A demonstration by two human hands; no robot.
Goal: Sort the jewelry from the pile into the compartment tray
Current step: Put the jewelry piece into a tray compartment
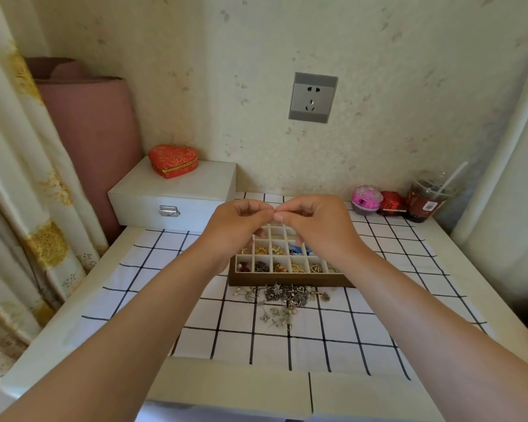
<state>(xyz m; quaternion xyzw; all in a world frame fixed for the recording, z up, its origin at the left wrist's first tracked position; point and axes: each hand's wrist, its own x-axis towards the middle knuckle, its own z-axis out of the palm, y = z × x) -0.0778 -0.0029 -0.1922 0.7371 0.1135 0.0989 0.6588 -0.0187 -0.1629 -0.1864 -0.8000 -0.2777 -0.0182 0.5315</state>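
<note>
Both hands are raised over the far half of the tray, the left hand and right hand brought together so that thumb and fingertips meet between them; the fingers of each are curled in a pinch, but whether anything sits between the tips I cannot tell, it would be too small to see from here. Beneath them a checked cloth covers the tabletop; at its far left corner stands a white box with a metal clasp. The tray, brown-walled with pale dividers, lies mid-cloth; its near rows hold gold rings, dark pieces and something blue. The pile of silvery jewelry lies on the cloth just in front of the tray's near wall, with a few loose bits scattered closer to the person. A cup with a straw stands far right; a red heart case sits on the box.
</note>
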